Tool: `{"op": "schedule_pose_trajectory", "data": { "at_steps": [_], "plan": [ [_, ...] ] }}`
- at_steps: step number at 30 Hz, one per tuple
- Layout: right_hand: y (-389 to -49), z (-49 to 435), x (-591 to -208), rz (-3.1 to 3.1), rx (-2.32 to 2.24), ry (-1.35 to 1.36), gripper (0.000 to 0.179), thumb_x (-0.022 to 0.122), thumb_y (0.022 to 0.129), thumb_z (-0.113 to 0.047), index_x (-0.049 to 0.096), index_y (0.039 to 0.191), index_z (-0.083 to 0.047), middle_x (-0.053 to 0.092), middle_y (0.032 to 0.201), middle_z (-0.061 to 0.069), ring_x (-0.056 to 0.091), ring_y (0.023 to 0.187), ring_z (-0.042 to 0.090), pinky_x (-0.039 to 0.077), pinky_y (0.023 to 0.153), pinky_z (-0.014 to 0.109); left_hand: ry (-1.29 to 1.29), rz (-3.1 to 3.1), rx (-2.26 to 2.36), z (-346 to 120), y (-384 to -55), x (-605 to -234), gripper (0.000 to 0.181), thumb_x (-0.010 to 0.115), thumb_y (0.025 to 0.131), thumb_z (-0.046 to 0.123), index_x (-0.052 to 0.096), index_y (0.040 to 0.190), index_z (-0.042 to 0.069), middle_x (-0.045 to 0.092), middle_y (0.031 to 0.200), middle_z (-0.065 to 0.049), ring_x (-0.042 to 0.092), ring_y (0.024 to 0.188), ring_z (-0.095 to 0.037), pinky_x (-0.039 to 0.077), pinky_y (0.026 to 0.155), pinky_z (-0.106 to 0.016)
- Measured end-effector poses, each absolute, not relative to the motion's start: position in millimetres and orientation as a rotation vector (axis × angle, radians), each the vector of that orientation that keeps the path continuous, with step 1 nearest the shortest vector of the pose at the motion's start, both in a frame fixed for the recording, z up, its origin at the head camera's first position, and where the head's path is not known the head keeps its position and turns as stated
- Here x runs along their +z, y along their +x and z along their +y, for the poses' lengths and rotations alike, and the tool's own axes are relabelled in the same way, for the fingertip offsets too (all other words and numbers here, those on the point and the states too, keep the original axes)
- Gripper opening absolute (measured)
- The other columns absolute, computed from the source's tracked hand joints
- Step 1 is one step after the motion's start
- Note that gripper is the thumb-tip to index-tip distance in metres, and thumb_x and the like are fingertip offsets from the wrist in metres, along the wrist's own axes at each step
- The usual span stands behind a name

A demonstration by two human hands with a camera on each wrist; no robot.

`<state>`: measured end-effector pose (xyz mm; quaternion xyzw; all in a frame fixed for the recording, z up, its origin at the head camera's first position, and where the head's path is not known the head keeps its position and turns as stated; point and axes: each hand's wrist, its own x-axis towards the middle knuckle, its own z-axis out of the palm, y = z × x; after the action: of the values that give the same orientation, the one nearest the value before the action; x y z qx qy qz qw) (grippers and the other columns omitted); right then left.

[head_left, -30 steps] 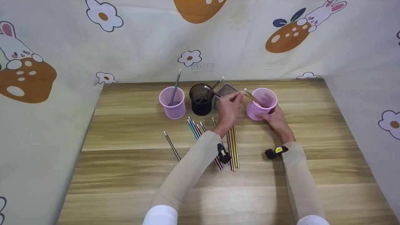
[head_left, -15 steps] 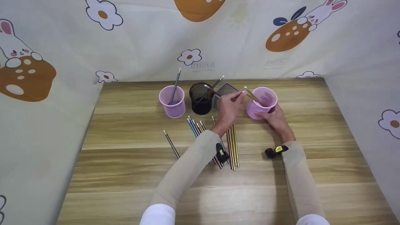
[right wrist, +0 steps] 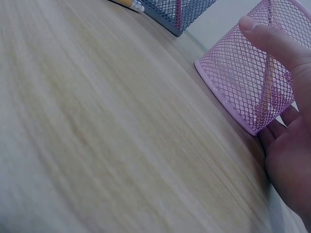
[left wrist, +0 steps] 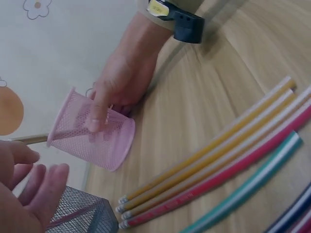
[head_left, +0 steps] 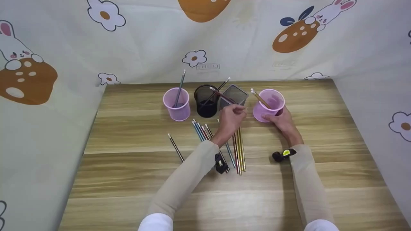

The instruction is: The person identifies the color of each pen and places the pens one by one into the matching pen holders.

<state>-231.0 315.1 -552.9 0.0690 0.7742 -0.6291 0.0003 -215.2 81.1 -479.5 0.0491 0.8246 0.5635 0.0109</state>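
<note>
The left hand [head_left: 230, 120] is loosely bent and holds nothing; the right hand [head_left: 284, 123] curls thumb and fingers round a cup [head_left: 265, 112], upright, mouth up. Its gold pencils [head_left: 260, 99], two tips visible, slant out toward the left hand, erasers uppermost. Just beyond the left hand stands a square holder [head_left: 237, 93]; left of that, a black cup [head_left: 207, 109] and a second pink cup [head_left: 179, 114]: four containers, the last three with one pencil each. Nearer the person, the left sleeve [head_left: 184, 178] covers part of the loose pencils [head_left: 242, 150], preventing a full count
</note>
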Motion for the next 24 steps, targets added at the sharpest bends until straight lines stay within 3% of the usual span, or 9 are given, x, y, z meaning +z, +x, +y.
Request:
{"op": "schedule_pose_trajectory", "data": {
  "at_steps": [10, 12, 14, 16, 18, 22, 24],
  "plan": [
    [-230.4, 313.8, -551.8, 2.417, -2.003, 0.221, 0.089, 0.08, 0.078, 0.002, 0.031, 0.152, 0.0, 0.045, 0.151, 0.02, 0.044, 0.137, 0.025, 0.03, 0.124, 0.037, 0.147, 2.754, 1.337, 72.8, -204.9, -508.0, 0.024, 0.068, 0.085, 0.002, 0.072, 0.108, -0.002, 0.074, 0.098, -0.013, 0.07, 0.091, -0.024, 0.059, 0.078, -0.034],
    [-230.9, 314.2, -551.8, 2.413, -2.0, 0.21, 0.09, 0.08, 0.078, 0.002, 0.03, 0.153, -0.001, 0.044, 0.152, 0.02, 0.044, 0.136, 0.022, 0.03, 0.123, 0.036, 0.158, 2.793, 1.267, 72.2, -202.9, -511.7, 0.016, 0.068, 0.084, 0.003, 0.073, 0.099, 0.0, 0.072, 0.093, -0.012, 0.067, 0.087, -0.022, 0.058, 0.074, -0.033],
    [-231.3, 314.4, -551.8, 2.408, -2.005, 0.199, 0.09, 0.08, 0.078, 0.002, 0.03, 0.153, -0.002, 0.044, 0.152, 0.019, 0.046, 0.133, 0.018, 0.032, 0.122, 0.032, 0.179, 2.828, 1.19, 72.2, -201.2, -514.5, 0.004, 0.068, 0.083, 0.002, 0.07, 0.08, 0.005, 0.067, 0.085, -0.008, 0.061, 0.078, -0.019, 0.053, 0.065, -0.031],
    [-232.3, 315.0, -552.4, 2.401, -2.012, 0.187, 0.09, 0.08, 0.078, 0.003, 0.03, 0.153, -0.002, 0.044, 0.152, 0.02, 0.047, 0.129, 0.014, 0.033, 0.12, 0.028, 0.205, 2.86, 1.117, 72.4, -200.1, -516.4, 0.022, 0.067, 0.083, 0.003, 0.057, 0.065, 0.008, 0.061, 0.079, -0.006, 0.052, 0.071, -0.017, 0.046, 0.058, -0.03],
    [-232.8, 315.8, -552.9, 2.395, -2.011, 0.19, 0.09, 0.079, 0.078, 0.003, 0.03, 0.153, -0.002, 0.044, 0.152, 0.019, 0.047, 0.127, 0.011, 0.034, 0.118, 0.025, 0.222, 2.876, 1.069, 72.9, -199.3, -517.6, 0.031, 0.066, 0.083, 0.002, 0.047, 0.059, 0.011, 0.058, 0.076, -0.007, 0.047, 0.067, -0.017, 0.041, 0.053, -0.031],
    [-233.1, 317.2, -552.3, 2.387, -1.994, 0.197, 0.091, 0.079, 0.078, 0.003, 0.028, 0.154, -0.001, 0.041, 0.153, 0.021, 0.046, 0.13, 0.013, 0.033, 0.12, 0.029, 0.223, 2.879, 0.992, 74.9, -199.2, -519.0, 0.029, 0.067, 0.082, 0.004, 0.053, 0.058, 0.011, 0.066, 0.08, -0.012, 0.052, 0.065, -0.017, 0.045, 0.052, -0.032],
    [-232.7, 317.3, -551.1, 2.384, -1.99, 0.195, 0.092, 0.079, 0.078, 0.003, 0.027, 0.154, -0.001, 0.04, 0.154, 0.022, 0.045, 0.134, 0.018, 0.031, 0.122, 0.034, 0.22, 2.857, 0.979, 76.2, -199.7, -519.5, 0.032, 0.067, 0.083, 0.005, 0.051, 0.057, 0.013, 0.065, 0.077, -0.008, 0.051, 0.064, -0.016, 0.044, 0.051, -0.03]
  ]
}}
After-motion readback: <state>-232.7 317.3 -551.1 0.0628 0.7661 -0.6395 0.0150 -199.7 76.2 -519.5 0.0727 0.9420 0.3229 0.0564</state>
